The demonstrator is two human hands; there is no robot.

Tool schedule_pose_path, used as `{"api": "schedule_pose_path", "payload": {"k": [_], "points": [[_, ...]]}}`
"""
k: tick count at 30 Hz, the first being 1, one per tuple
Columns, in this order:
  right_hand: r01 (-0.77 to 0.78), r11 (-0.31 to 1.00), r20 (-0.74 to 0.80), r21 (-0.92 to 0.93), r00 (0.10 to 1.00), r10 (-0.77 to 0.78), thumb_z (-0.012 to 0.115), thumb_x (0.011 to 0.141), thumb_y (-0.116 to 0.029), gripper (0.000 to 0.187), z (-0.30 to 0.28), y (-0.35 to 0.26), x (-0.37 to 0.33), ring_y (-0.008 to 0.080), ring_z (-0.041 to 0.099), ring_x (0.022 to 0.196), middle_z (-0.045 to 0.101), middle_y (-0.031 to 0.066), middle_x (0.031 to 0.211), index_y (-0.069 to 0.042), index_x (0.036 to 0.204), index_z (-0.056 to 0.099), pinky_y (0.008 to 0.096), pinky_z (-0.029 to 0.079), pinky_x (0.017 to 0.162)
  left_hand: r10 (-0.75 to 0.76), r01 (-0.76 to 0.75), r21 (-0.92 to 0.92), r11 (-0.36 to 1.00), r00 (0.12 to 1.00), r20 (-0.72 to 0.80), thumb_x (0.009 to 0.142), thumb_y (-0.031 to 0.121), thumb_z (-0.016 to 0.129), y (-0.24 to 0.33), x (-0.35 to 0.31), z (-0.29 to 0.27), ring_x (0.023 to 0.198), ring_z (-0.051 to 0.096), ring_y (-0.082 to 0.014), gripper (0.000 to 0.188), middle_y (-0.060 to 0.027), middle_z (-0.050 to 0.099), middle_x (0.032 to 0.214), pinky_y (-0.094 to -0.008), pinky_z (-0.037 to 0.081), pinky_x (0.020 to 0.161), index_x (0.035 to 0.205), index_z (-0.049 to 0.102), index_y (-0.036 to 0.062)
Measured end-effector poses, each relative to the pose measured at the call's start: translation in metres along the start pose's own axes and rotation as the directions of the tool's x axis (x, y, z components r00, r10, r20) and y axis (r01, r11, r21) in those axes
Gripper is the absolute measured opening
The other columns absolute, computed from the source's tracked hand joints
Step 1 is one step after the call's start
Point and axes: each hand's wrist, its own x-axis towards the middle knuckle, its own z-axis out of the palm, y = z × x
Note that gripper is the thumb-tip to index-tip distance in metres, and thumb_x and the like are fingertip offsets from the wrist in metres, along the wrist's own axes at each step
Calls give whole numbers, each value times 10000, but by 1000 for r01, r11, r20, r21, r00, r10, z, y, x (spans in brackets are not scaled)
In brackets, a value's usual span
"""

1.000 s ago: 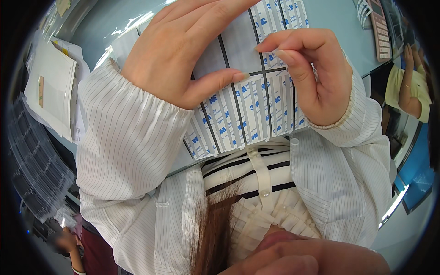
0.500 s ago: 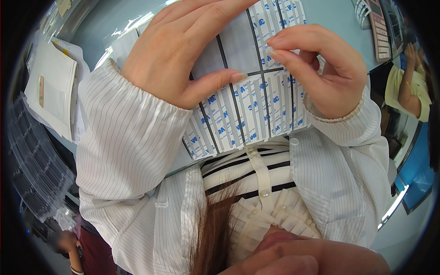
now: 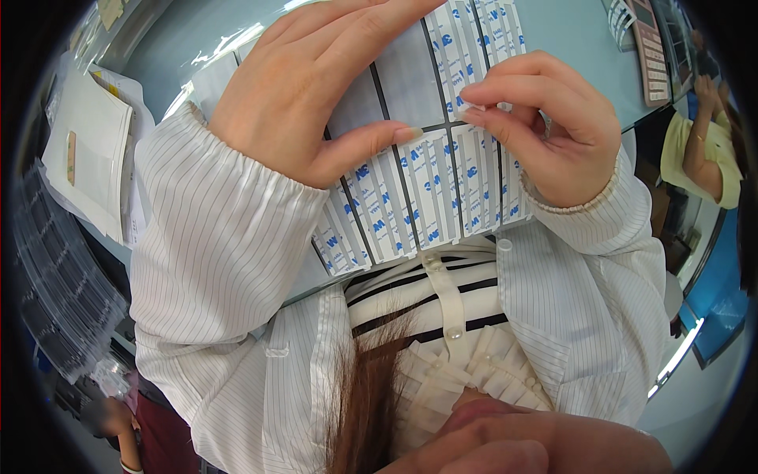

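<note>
A light grey panel [image 3: 406, 67] lies in front of me, split by dark lines into rectangles. Several rectangles carry rows of narrow adhesive strips [image 3: 382, 208] with blue-printed white backing. My left hand [image 3: 304, 99] is spread flat over the panel's left part, thumb stretched toward the middle lines; it holds nothing, and its fingertips run off the top edge. At the right of the middle, my right hand [image 3: 553, 122] pinches thumb and forefinger at the lower end of an upper-row adhesive strip [image 3: 452, 67]. The fingertips hide most of what is between them.
White papers and envelopes [image 3: 83, 150] lie at the left, above a stack of clear plastic trays [image 3: 59, 276]. A pink calculator [image 3: 651, 59] stands at the upper right. Another person in yellow [image 3: 699, 154] is at the far right, and one in dark red [image 3: 162, 426] at the lower left.
My right hand has moved a little toward me along the strip, still pinched, down near the dark cross line. The panel has shifted very slightly left; my left hand stays in place.
</note>
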Motion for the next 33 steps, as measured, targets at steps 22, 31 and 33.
{"api": "schedule_pose_path", "payload": {"k": [22, 31, 33], "points": [[127, 987, -53, -101, 990, -133, 829, 783, 63, 186, 4, 5, 11, 76, 586, 650, 647, 44, 809, 10, 937, 740, 203, 450, 575, -7, 6, 48, 999, 999, 34, 786, 310, 823, 0, -2, 0, 1346, 541, -373, 906, -194, 540, 1493, -448, 438, 1104, 1524, 417, -24], [-47, 999, 89, -1, 995, 47, 809, 813, 55, 142, -2, 0, 12, 82, 563, 690, 629, 59, 899, 8, 875, 690, 212, 440, 581, 31, -29, 40, 999, 999, -35, 793, 309, 817, -6, -6, 8, 1336, 546, -370, 912, -190, 537, 1497, -446, 433, 1113, 1538, 399, -12], [-1, 1000, 103, -25, 995, 3, 801, 828, 51, 129, -3, 5, 11, 84, 566, 688, 639, 63, 888, 13, 883, 691, 215, 439, 580, 44, -42, 39, 998, 998, -51, 800, 310, 813, -10, -8, 11, 1338, 544, -369, 908, -189, 536, 1499, -446, 433, 1115, 1540, 395, -10]]}}
